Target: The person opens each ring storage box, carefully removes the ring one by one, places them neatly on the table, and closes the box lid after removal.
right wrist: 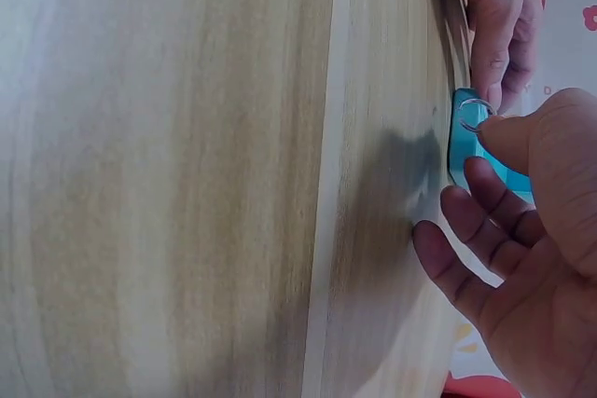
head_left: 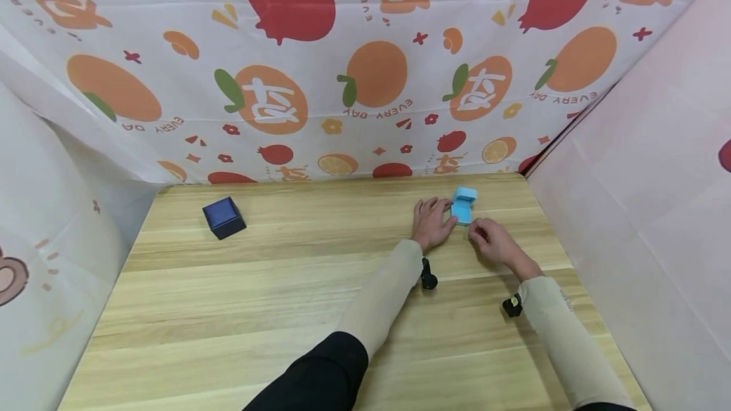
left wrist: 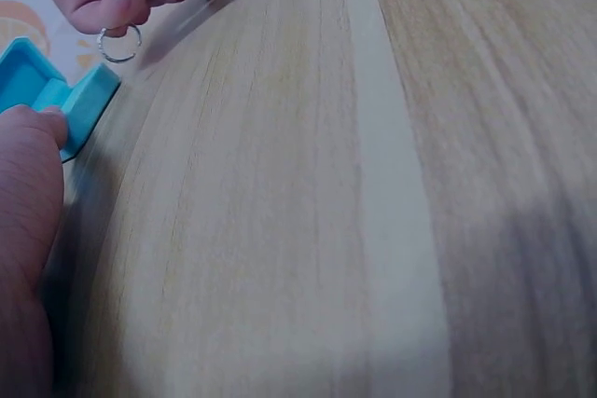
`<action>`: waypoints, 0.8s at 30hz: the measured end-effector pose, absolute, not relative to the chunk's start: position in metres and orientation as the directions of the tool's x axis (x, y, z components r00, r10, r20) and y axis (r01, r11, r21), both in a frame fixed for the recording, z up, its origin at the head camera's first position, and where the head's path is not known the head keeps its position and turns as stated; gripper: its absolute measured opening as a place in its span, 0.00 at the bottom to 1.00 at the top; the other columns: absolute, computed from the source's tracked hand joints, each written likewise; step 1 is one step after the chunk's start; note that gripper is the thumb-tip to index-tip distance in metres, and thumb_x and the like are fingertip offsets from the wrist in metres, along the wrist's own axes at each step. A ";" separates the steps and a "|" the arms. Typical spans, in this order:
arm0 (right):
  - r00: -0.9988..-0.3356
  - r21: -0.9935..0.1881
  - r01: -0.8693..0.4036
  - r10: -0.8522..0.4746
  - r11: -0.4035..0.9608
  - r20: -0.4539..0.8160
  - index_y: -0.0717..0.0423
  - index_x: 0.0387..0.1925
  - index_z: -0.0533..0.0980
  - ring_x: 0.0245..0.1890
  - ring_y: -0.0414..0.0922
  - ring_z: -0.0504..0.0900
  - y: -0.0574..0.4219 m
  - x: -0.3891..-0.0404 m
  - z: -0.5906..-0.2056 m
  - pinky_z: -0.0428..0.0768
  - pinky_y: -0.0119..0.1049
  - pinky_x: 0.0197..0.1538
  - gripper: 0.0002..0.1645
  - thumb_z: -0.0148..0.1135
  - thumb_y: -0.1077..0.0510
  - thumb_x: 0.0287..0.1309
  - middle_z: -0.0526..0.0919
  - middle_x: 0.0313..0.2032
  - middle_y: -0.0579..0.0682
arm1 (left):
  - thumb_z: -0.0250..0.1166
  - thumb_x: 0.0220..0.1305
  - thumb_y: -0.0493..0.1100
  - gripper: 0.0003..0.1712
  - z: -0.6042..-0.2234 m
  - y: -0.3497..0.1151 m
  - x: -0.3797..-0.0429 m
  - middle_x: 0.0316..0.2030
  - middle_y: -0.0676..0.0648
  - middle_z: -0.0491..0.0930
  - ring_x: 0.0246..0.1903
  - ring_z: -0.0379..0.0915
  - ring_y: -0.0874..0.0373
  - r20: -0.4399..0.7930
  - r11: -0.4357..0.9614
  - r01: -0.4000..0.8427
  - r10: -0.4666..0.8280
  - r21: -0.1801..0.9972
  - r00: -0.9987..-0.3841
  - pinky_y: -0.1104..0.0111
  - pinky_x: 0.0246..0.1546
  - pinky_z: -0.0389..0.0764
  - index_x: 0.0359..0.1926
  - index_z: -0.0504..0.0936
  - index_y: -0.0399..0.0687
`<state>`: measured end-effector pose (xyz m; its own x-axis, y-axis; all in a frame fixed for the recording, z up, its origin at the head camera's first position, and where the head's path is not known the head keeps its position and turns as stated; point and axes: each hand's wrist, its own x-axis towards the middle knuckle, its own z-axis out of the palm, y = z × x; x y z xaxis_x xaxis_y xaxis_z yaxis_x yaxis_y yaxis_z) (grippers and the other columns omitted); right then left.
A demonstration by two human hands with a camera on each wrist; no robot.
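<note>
A small light-blue ring box (head_left: 461, 213) stands on the wooden table with its lid raised. My left hand (head_left: 431, 227) holds it from the left side, thumb at the front edge and index finger toward the hinge. Just to the right of the box, my right hand (head_left: 495, 244) pinches a thin silver ring (left wrist: 118, 61) between thumb and index finger. The ring hangs below those fingertips, above the table and near the box's front edge. In the right wrist view the other fingers (right wrist: 457, 263) of that hand are loosely bent.
A dark blue box (head_left: 224, 217) with its lid closed sits at the far left of the wooden table (head_left: 228, 309). Behind it hangs a white cloth (head_left: 320, 81) printed with fruit. Pale cloth walls (head_left: 645, 144) border the sides.
</note>
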<state>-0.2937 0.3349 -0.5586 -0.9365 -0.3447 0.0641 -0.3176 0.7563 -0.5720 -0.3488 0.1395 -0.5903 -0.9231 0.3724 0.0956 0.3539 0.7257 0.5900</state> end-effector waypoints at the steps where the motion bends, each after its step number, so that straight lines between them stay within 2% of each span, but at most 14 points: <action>1: -0.935 -0.569 -0.321 -0.347 0.757 0.065 0.59 0.34 0.78 0.33 0.43 0.74 0.335 -0.293 -0.559 0.73 0.32 0.38 0.05 0.58 0.68 0.68 0.81 0.34 0.53 | 0.53 0.76 0.58 0.28 -0.591 0.139 -0.349 0.69 0.58 0.75 0.78 0.54 0.53 0.093 0.728 0.352 0.372 0.589 -0.924 0.50 0.80 0.43 0.72 0.67 0.58; 5: -0.932 -0.551 -0.335 -0.355 0.764 0.075 0.59 0.33 0.78 0.36 0.46 0.74 0.335 -0.293 -0.561 0.75 0.38 0.42 0.06 0.59 0.69 0.66 0.81 0.35 0.55 | 0.53 0.76 0.58 0.29 -0.591 0.139 -0.349 0.70 0.59 0.74 0.78 0.53 0.53 0.085 0.726 0.349 0.375 0.592 -0.923 0.51 0.80 0.43 0.72 0.67 0.58; 8: -0.923 -0.536 -0.366 -0.369 0.760 0.106 0.59 0.31 0.79 0.44 0.54 0.77 0.336 -0.292 -0.564 0.76 0.50 0.51 0.07 0.61 0.69 0.64 0.82 0.40 0.60 | 0.53 0.76 0.58 0.29 -0.591 0.139 -0.350 0.70 0.59 0.74 0.78 0.53 0.53 0.078 0.729 0.347 0.377 0.591 -0.923 0.51 0.80 0.43 0.72 0.66 0.59; 12: -0.910 -0.502 -0.408 -0.385 0.763 0.154 0.58 0.28 0.79 0.54 0.67 0.77 0.336 -0.291 -0.566 0.68 0.66 0.62 0.07 0.63 0.68 0.62 0.82 0.47 0.69 | 0.52 0.77 0.59 0.29 -0.591 0.140 -0.351 0.70 0.61 0.73 0.79 0.52 0.55 0.059 0.744 0.339 0.376 0.576 -0.925 0.52 0.80 0.41 0.73 0.65 0.61; 17: -0.926 -0.479 -0.373 -0.352 0.795 0.138 0.58 0.29 0.79 0.61 0.72 0.73 0.335 -0.290 -0.567 0.63 0.71 0.65 0.06 0.63 0.67 0.62 0.78 0.56 0.75 | 0.51 0.77 0.60 0.29 -0.592 0.141 -0.353 0.71 0.61 0.72 0.79 0.50 0.56 0.044 0.750 0.333 0.378 0.572 -0.925 0.53 0.81 0.40 0.74 0.64 0.62; 24: -0.949 -0.491 -0.301 -0.307 0.818 0.070 0.57 0.32 0.79 0.66 0.75 0.67 0.332 -0.288 -0.566 0.59 0.78 0.65 0.04 0.62 0.65 0.64 0.73 0.64 0.75 | 0.51 0.77 0.59 0.29 -0.592 0.140 -0.353 0.71 0.60 0.72 0.79 0.50 0.55 0.041 0.745 0.336 0.384 0.576 -0.923 0.52 0.81 0.40 0.74 0.64 0.61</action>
<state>-0.2884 0.3318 -0.5662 -0.9490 -0.3072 0.0705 -0.3011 0.8176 -0.4908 -0.3528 0.1398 -0.5921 -0.9226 0.3836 0.0414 0.3358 0.7453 0.5761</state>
